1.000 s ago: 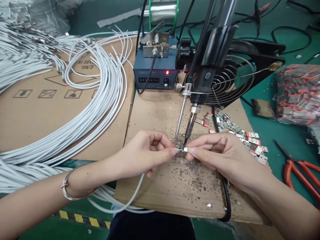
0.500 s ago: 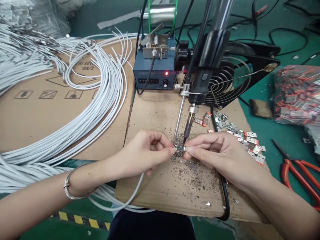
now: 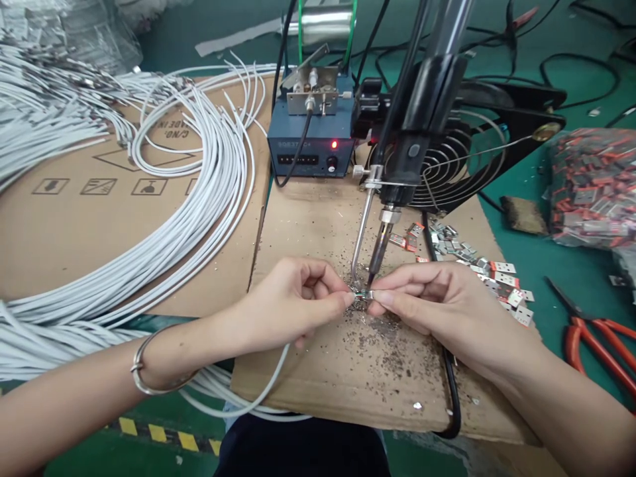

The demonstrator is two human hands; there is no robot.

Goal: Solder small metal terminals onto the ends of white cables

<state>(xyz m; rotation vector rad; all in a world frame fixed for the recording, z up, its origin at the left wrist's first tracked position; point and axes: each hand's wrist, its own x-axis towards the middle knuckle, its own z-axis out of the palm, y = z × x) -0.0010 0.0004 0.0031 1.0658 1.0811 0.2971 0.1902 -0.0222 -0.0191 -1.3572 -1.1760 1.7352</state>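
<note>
My left hand [image 3: 303, 301] pinches the end of a white cable [image 3: 274, 374], whose length hangs down below the palm. Between thumb and finger, my right hand [image 3: 432, 301] grips a small metal USB connector [image 3: 368, 295]. Cable end and connector meet right under the tip of a mounted soldering iron [image 3: 381, 248]. A thin bent solder feed tube [image 3: 362, 232] points down just left of the iron. Whether the tip touches the joint is too small to tell.
A blue solder feeder [image 3: 313, 142] stands behind, beside a black fan [image 3: 447, 165]. Loose USB connectors [image 3: 504, 281] lie at right, near red-handled cutters [image 3: 591, 331] and a bag of connectors [image 3: 593, 189]. Bundled white cables [image 3: 199, 218] cover the left cardboard.
The whole view has shifted slightly, so everything sits a little further right. Both hands keep their grips, and the connector stays beneath the iron's tip.
</note>
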